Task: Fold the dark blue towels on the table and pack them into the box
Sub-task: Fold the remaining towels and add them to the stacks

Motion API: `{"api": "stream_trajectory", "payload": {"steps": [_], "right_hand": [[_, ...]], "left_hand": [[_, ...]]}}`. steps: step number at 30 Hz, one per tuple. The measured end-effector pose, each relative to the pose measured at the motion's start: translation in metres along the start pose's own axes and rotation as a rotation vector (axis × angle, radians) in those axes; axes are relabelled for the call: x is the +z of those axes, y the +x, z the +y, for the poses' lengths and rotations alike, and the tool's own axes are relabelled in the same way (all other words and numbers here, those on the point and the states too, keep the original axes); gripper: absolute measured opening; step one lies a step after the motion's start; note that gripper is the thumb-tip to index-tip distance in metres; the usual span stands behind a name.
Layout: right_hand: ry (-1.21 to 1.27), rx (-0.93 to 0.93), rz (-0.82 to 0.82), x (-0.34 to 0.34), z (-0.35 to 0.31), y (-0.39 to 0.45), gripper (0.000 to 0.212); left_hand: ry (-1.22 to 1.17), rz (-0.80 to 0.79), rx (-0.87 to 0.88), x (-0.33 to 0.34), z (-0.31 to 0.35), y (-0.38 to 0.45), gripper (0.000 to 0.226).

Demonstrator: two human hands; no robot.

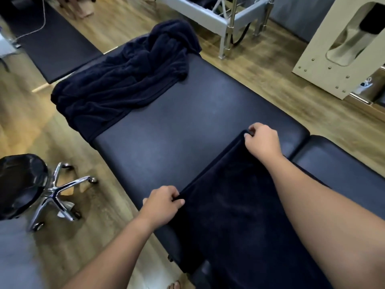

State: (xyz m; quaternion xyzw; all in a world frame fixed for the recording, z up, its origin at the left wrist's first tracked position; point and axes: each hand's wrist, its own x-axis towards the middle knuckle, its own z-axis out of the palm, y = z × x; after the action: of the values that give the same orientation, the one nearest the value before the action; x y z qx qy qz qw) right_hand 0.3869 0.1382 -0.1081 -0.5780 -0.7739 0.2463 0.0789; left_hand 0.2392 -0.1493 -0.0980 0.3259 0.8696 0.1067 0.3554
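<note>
A dark blue towel [235, 215] lies spread flat on the near part of the padded table [177, 126]. My left hand [163, 204] pinches its near left corner. My right hand [262, 139] pinches the far corner of the same edge. A crumpled heap of more dark blue towels [125, 74] lies at the far left end of the table, part of it hanging over the left edge. No box is in view.
A black stool with a chrome wheeled base [56, 195] stands on the wooden floor to the left. A black mat [50, 44] lies at the far left. A grey metal frame [227, 19] and a beige wooden panel [341, 46] stand beyond the table.
</note>
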Motion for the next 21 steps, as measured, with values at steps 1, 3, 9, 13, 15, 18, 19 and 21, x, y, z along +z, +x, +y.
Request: {"api": "stream_trajectory", "payload": {"steps": [1, 3, 9, 13, 15, 18, 19, 21], "right_hand": [[-0.063, 0.014, 0.037, 0.001, 0.006, -0.003, 0.025], [-0.187, 0.073, 0.074, 0.004, 0.015, -0.006, 0.022], [0.037, -0.032, 0.202, 0.007, -0.002, 0.016, 0.017], [-0.070, -0.038, 0.123, 0.025, -0.014, 0.027, 0.017], [-0.194, -0.046, 0.085, 0.035, -0.014, 0.022, 0.019], [-0.273, -0.097, 0.235, 0.041, -0.015, 0.000, 0.028], [-0.282, -0.129, 0.266, 0.041, -0.014, -0.010, 0.032], [-0.287, -0.207, 0.237, 0.044, -0.012, -0.035, 0.034]], "left_hand": [[-0.004, -0.006, -0.004, 0.000, 0.001, 0.000, 0.022], [-0.011, -0.005, -0.003, -0.001, 0.004, 0.000, 0.026], [0.099, 0.109, -0.088, 0.001, 0.000, 0.002, 0.036], [0.351, 0.148, -0.105, 0.004, -0.004, 0.000, 0.026], [0.447, 0.171, -0.044, 0.005, -0.001, -0.002, 0.007], [0.491, 0.299, 0.297, 0.012, 0.006, -0.004, 0.027], [0.495, 0.299, 0.455, 0.016, 0.011, -0.005, 0.034], [0.591, 0.145, 0.637, 0.025, 0.028, -0.007, 0.061]]}}
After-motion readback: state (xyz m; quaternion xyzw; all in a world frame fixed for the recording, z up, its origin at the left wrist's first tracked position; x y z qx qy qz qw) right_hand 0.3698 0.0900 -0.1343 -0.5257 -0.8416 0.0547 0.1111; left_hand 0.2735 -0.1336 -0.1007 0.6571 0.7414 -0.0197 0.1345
